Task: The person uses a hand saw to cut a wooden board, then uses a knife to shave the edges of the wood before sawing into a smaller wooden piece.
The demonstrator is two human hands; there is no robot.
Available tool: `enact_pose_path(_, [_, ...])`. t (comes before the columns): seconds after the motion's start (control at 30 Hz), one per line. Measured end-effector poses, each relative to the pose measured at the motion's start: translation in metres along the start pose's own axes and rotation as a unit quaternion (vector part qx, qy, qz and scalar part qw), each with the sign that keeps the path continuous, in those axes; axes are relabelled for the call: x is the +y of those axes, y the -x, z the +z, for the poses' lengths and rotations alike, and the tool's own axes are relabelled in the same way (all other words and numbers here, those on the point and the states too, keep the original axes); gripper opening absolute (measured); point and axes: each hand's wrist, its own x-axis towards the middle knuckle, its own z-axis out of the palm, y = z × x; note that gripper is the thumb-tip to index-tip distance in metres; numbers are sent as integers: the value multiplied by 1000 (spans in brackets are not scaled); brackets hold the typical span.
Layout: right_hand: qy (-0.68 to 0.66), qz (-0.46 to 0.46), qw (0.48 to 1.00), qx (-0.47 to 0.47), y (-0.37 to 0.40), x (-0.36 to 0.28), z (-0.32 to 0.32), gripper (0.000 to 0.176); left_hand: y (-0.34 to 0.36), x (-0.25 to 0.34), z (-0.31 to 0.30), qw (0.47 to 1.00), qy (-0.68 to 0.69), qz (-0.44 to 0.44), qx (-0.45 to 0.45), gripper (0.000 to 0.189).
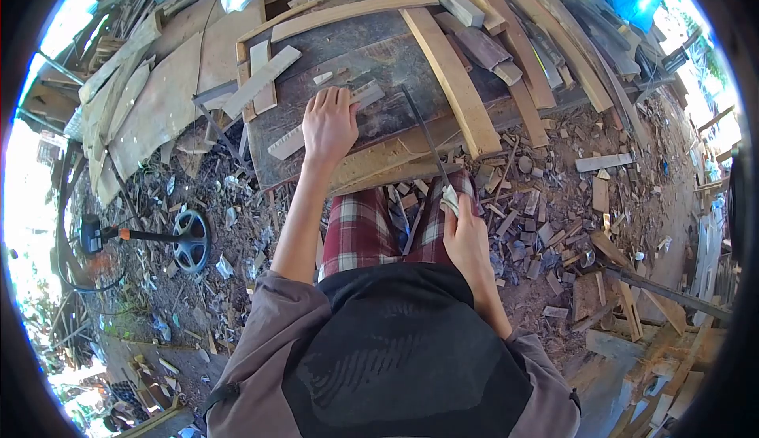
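A pale wooden strip (287, 144) lies slantwise across the dark worktable (316, 171), with notch-like marks near its ends. My left hand (330, 124) is closed over the middle of it, fingers curled on its far side and hiding that part. In my right hand (468, 242), close above my right thigh, is a long, thin, dark metal tool (423, 126), its grip wrapped in whitish cloth (450, 198). The tool points away from me over the table's near edge, its tip just right of the strip. Small wood offcuts (323, 78) lie beyond my left hand.
A long plank (452, 70) crosses the table on the right, with more boards (518, 35) stacked beyond it. Short boards (262, 82) lie at the left. Wood scraps (530, 232) cover the ground, and a wheeled object (191, 240) stands at left.
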Motion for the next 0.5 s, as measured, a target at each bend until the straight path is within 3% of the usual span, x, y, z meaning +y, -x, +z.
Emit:
enact_pose_path(0.1, [-12, -16, 1000, 0, 0, -2, 4, 18, 0, -7, -4, 1000, 20, 19, -7, 9])
enact_pose_path(0.3, [-29, -25, 999, 8, 2, -8, 6, 19, 8, 4, 4, 991, 125, -22, 35, 24])
enact_pose_path(0.4, [-32, -23, 999, 14, 2, -9, 5, 19, 11, 10, 12, 995, 91, 6, 31, 26])
enact_pose_path(0.5, [-33, -29, 999, 26, 1, -7, 7, 20, 16, 14, 9, 992, 122, -19, -24, 28])
